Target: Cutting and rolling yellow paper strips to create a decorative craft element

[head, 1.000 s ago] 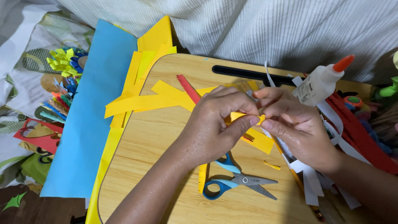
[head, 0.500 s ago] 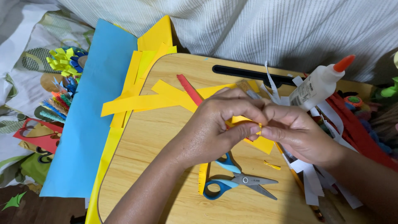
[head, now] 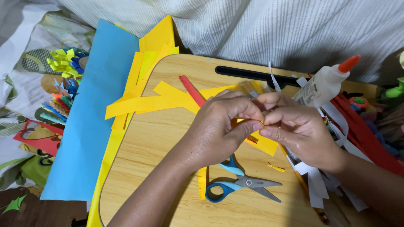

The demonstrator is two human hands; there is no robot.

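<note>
My left hand (head: pixel 223 126) and my right hand (head: pixel 296 128) meet over the middle of a wooden lap board (head: pixel 160 143). Both pinch a small piece of yellow paper (head: pixel 265 143) between thumbs and fingertips; most of it is hidden by the fingers, and a yellow corner hangs below them. Long yellow paper strips (head: pixel 143 105) and a red strip (head: pixel 191 90) lie on the board just left of my hands. Blue-handled scissors (head: pixel 240 183) rest on the board below my hands.
A white glue bottle with an orange cap (head: pixel 326 82) leans at the right, beside white strips (head: pixel 317 185) and red strips (head: pixel 370 134). A blue paper sheet (head: pixel 88 117) lies left of the board. Fringed paper flowers (head: pixel 63 63) sit at far left.
My hands have drawn closer together and the fingers have shifted slightly on the yellow piece. Nothing else on the board has moved.
</note>
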